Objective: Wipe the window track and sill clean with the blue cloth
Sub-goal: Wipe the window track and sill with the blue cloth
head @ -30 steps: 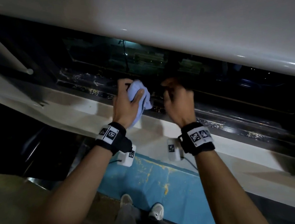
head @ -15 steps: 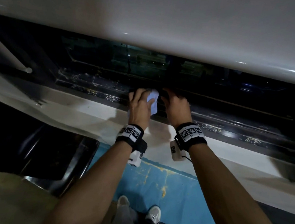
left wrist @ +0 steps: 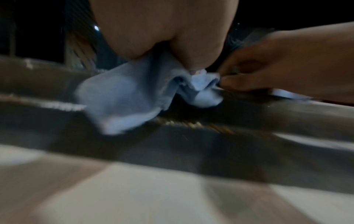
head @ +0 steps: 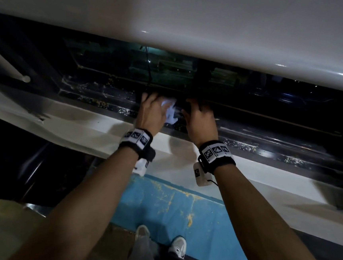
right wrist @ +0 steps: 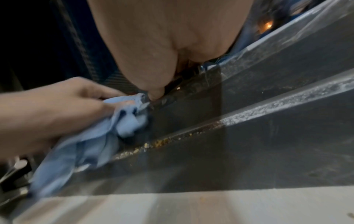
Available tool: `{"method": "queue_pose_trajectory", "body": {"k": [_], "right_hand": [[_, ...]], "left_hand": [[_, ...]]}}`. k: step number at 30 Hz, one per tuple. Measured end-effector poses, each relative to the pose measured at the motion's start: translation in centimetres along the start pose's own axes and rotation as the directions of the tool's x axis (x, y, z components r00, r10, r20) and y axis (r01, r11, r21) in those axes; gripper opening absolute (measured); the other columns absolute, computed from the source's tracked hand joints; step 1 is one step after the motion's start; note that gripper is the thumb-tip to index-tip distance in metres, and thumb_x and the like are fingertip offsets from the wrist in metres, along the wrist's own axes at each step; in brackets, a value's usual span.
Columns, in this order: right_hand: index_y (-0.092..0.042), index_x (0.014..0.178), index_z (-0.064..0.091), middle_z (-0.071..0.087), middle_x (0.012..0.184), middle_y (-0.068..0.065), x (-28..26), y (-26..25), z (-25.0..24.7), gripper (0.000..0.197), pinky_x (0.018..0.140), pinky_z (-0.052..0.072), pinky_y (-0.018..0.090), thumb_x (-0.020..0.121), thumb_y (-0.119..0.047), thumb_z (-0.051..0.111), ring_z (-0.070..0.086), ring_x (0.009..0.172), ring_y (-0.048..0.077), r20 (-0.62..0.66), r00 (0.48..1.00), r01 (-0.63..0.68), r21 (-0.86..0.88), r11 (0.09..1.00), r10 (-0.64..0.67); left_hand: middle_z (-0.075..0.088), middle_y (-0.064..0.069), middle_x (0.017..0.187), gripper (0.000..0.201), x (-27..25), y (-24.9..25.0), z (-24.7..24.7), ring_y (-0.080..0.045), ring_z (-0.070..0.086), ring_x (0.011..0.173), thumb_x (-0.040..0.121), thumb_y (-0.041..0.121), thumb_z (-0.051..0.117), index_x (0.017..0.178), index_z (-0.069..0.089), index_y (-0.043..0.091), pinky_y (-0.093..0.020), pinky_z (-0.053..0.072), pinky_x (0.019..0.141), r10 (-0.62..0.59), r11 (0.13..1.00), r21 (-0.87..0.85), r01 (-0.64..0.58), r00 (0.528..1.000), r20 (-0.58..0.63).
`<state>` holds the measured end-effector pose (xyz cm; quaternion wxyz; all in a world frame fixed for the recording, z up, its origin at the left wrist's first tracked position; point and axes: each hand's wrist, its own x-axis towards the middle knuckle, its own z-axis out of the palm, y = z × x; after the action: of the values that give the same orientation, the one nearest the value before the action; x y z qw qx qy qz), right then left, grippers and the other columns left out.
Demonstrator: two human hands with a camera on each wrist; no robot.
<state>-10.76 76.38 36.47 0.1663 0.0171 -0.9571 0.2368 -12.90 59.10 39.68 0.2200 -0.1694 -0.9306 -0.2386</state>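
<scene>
While the left hand [head: 152, 112] grips the blue cloth [head: 170, 113] in the window track [head: 250, 135], the right hand [head: 199, 117] pinches its edge.

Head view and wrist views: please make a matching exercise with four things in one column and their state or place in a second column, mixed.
Things:
1. soft blue cloth
2. left hand
3. dark metal window track
4. yellowish crumbs of dirt

States:
A. lie along a track rail
B. grips the cloth
C. bunched on the track
D. runs above the white sill

Pairs: 1-C, 2-B, 3-D, 4-A
</scene>
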Motion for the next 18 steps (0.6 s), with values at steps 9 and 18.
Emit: {"method": "queue_pose_trajectory", "body": {"k": [9, 18], "right_hand": [[-0.010, 0.135, 0.060, 0.056, 0.132, 0.025, -0.1, -1.2, 1.5, 0.044, 0.088, 0.041, 0.050, 0.109, -0.040, 0.045, 0.054, 0.109, 0.044, -0.057, 0.998, 0.011, -0.300, 0.954, -0.029], [-0.011, 0.135, 0.059, 0.056, 0.129, 0.027, -0.2, -1.6, 1.4, 0.045, 0.089, 0.039, 0.050, 0.107, -0.041, 0.040, 0.054, 0.109, 0.044, -0.062, 0.998, -0.042, -0.284, 0.958, 0.025]], "left_hand": [[0.065, -0.005, 0.120, 0.028, -2.2, -0.7, 1.3, -0.033, 0.053, 0.106, 0.105, 0.020, 0.056, 0.128, 0.070, 0.021, -0.044, 0.047, 0.095, 0.032, 0.999, -0.031, -0.032, 0.999, -0.026], [0.064, -0.006, 0.125, 0.029, -2.9, -0.9, 1.3, -0.029, 0.054, 0.115, 0.104, 0.011, 0.056, 0.128, 0.071, 0.018, -0.035, 0.044, 0.104, 0.084, 0.982, -0.170, -0.087, 0.996, -0.025]]}}
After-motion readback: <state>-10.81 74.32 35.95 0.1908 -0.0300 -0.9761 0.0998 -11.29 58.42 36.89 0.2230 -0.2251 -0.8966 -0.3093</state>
